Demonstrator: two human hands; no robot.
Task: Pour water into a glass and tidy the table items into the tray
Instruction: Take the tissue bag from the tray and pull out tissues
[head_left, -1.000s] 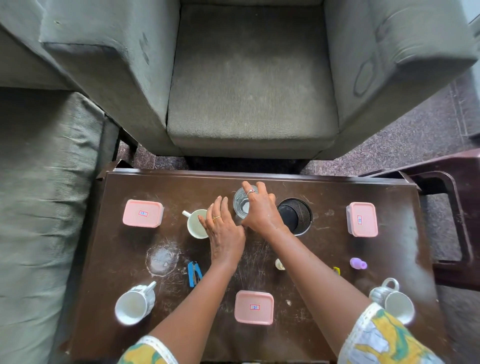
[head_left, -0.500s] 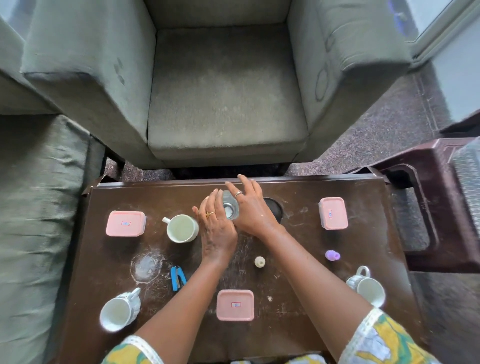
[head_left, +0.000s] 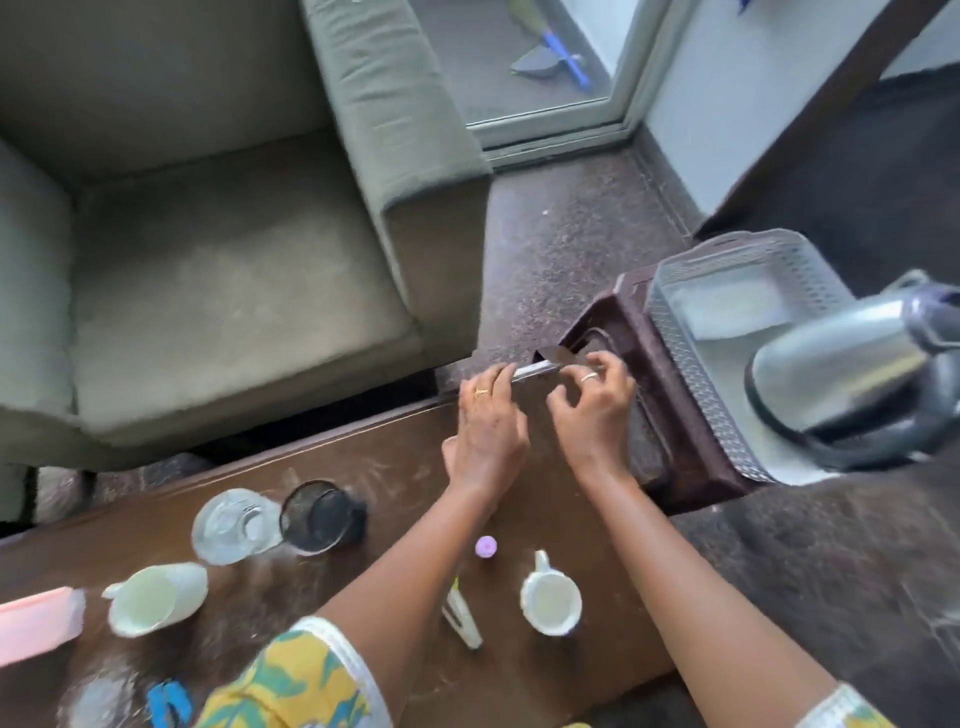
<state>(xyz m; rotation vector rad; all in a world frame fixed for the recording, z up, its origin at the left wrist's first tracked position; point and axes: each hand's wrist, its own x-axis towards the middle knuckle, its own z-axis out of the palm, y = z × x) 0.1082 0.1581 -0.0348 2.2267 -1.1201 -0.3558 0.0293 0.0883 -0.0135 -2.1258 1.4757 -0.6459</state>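
Crowding the table (head_left: 405, 462) corner, left hand (head_left: 485, 431) and right hand (head_left: 592, 415) (blurred): grip unclear.

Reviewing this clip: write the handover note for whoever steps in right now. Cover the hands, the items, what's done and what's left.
Hands: the left hand and right hand meet at the far right corner of the table, fingers on a blurred item. The grip and what the item is are unclear.
Things: the tray sits on the brown stool, with the steel jug at its near end. The glass is on the table beside the black mesh cup; any water in it is not discernible.
Done: no table item shows in the tray.
Left: pour if needed, then tray the mugs, pink box and small bits.
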